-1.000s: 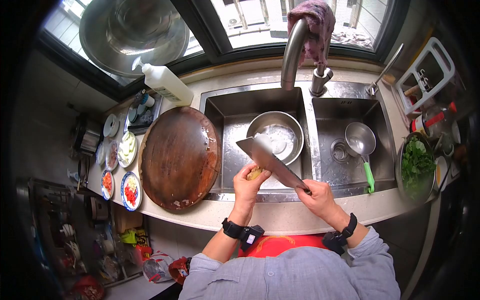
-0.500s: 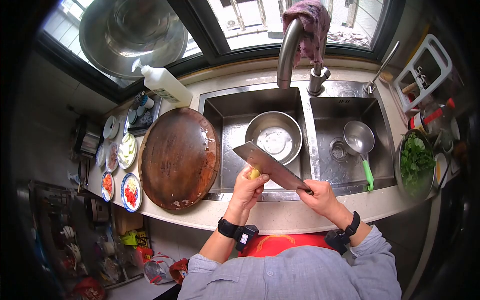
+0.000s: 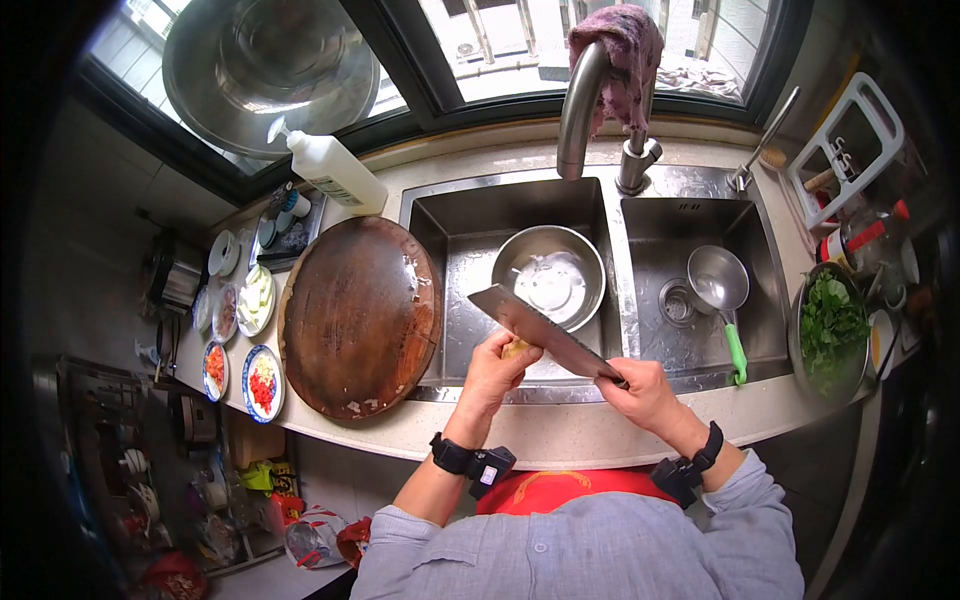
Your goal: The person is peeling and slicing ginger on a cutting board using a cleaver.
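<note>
"Cleaver (image 3: pixel 550 335) slanting over the left basin (image 3: pixel 460 255): which step is the person carrying out?"

"Paring or scraping, by my judgement. The right fingers (image 3: pixel 620 398) are gripping the handle, and the blade is pointing away and to the left, seemingly meeting a small piece (image 3: pixel 515 349) of food."

"Where is that piece, and what is holding it?"

"The left fingers (image 3: pixel 491 350) are pinching it in the air above the near part of the basin, the thumb lying close to the blade. Just beyond, a metal bowl (image 3: pixel 512 258) is standing in the basin. To the left, a round board (image 3: pixel 360 320) is lying on the surface (image 3: pixel 560 425)."

"How is the piece looking?"

"It is showing a dull, pale yellow. The blade and the thumb are hiding much of it, so I am unable to tell its full shape, what food it is, or whether any skin is remaining."

"And what is the next move calling for?"

"Probably it is calling for a firm pinch, light strokes and a small turn of the piece, presenting a fresh side, with the thumb kept clear of the edge."
</note>
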`<state>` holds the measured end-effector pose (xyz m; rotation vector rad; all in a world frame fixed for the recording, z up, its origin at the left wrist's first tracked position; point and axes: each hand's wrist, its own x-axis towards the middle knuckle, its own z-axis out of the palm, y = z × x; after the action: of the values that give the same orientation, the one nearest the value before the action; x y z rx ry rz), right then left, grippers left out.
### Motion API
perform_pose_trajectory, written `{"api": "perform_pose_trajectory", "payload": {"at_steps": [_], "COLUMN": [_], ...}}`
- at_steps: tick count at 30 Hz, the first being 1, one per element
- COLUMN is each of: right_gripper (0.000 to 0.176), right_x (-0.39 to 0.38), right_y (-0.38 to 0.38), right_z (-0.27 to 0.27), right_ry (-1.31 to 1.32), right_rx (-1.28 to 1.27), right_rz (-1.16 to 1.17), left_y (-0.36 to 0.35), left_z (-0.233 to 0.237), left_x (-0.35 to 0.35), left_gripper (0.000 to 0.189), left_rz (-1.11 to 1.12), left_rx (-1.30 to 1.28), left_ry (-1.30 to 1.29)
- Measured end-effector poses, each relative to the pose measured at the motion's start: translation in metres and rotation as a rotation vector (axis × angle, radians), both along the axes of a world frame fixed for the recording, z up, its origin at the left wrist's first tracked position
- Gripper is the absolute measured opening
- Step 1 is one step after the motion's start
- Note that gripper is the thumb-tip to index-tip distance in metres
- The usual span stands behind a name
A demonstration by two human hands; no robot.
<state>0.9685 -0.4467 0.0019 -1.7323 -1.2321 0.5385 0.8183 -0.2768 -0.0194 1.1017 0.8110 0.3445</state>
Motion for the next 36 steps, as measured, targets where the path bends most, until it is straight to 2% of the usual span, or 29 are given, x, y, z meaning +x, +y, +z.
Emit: {"api": "perform_pose_trajectory", "payload": {"at_steps": [1,2,4,5,7,11,13,14,16,19,23,25,26,28,32,34,36], "right_gripper": [0.008,0.008,0.009,0.009,0.008,0.008,0.008,0.008,0.009,0.009,0.012,0.01,0.01,0.011,0.01,0.009,0.008], "right_x": [0.003,0.003,0.004,0.002,-0.006,-0.014,-0.016,-0.016,-0.014,-0.011,-0.006,-0.004,-0.005,-0.009,-0.012,-0.008,0.0], "right_y": [-0.001,-0.002,-0.003,-0.002,-0.001,0.002,0.002,0.001,0.001,0.003,0.004,0.005,0.006,0.009,0.011,0.009,0.006], "right_z": [0.001,0.001,0.001,0.0,-0.003,-0.003,-0.003,-0.002,0.0,0.001,0.002,0.001,0.002,0.005,0.001,-0.002,-0.002], "right_ry": [-0.009,-0.009,-0.067,-0.068,-0.077,-0.019,-0.003,-0.004,0.013,0.01,0.085,0.079,0.077,-0.037,-0.108,-0.046,-0.043], "right_rx": [-0.033,-0.034,-0.059,-0.058,-0.053,-0.02,0.021,0.021,0.021,0.025,-0.062,-0.082,-0.083,-0.027,0.043,0.058,0.014], "right_rz": [0.05,0.049,0.04,0.04,-0.034,-0.077,-0.131,-0.13,-0.111,-0.028,0.042,0.044,0.046,-0.025,-0.072,-0.014,0.033], "left_y": [0.002,0.0,-0.005,-0.007,-0.013,-0.018,-0.017,-0.013,-0.004,-0.006,-0.008,-0.006,-0.008,-0.015,-0.015,-0.007,-0.004], "left_z": [0.0,0.001,0.001,0.0,-0.006,-0.012,-0.01,-0.009,-0.008,-0.002,0.004,0.004,0.004,0.004,-0.005,-0.004,0.002], "left_x": [-0.001,-0.001,-0.001,-0.001,0.001,0.004,0.003,0.001,-0.004,-0.006,-0.006,-0.009,-0.007,-0.001,0.005,0.001,0.0], "left_gripper": [0.022,0.022,0.026,0.026,0.033,0.038,0.043,0.043,0.042,0.038,0.031,0.022,0.022,0.021,0.027,0.029,0.028], "left_rz": [-0.103,-0.104,-0.067,-0.067,0.092,0.158,0.053,0.055,-0.012,-0.065,-0.015,-0.036,-0.035,0.123,0.238,0.031,0.005], "left_rx": [0.106,0.106,0.468,0.469,0.501,0.399,0.21,0.21,-0.177,-0.208,-0.22,0.0,-0.001,0.157,0.199,0.21,0.163], "left_ry": [0.067,0.067,0.067,0.066,0.117,0.096,-0.074,-0.074,-0.13,-0.155,-0.16,-0.048,-0.05,-0.004,0.02,0.005,-0.034]}}
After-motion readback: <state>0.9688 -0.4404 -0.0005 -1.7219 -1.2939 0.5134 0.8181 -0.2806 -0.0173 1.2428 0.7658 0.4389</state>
